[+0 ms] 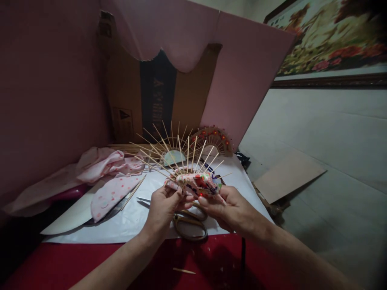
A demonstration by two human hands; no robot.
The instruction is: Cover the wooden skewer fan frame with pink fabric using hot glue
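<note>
Between my two hands I hold a fabric-covered piece [199,183] with a floral print, from which several thin wooden sticks fan upward. My left hand [166,203] grips its left end, thumb against the front. On the right end, my right hand [228,203] is closed, with its thumb near a small red spot on the fabric. Just below the hands lies a pair of scissors [190,227], its handles toward me and its blades partly hidden by my left wrist.
Pink dotted fabric [113,193] and crumpled pink cloth [105,163] lie left. Behind stand a stick fan with a pale half-round base [173,158] and a brown fan with red dots [223,139]. A cardboard sheet [290,177] is at right; a loose stick [184,271] lies on red cloth.
</note>
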